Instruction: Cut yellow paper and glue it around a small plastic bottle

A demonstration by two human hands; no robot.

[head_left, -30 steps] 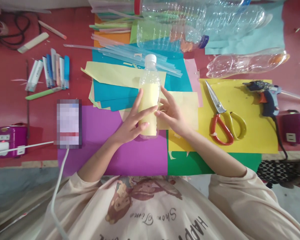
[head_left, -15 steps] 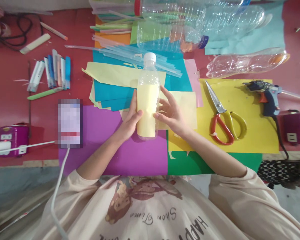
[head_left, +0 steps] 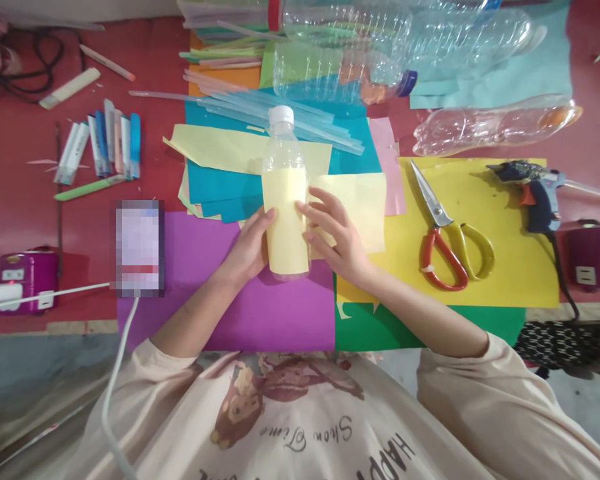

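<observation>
A clear plastic bottle with a white cap lies before me, cap end away from me. Pale yellow paper covers its middle, and a flap of the same colour extends right, behind my right hand. My left hand grips the bottle's left side, thumb on the paper and the other fingers partly hidden underneath. From the right, my right hand rests its fingertips on the paper at the bottle's edge, fingers spread. Under the bottle are purple card and blue sheets.
Scissors and a glue gun lie on yellow card at right. Several clear bottles and straws are at the back. Markers, a phone and its white cable are at left.
The bottle has shifted slightly left, and the flap has moved left with it. My right fingers have come over the bottle's right edge. My left hand has moved a little left.
</observation>
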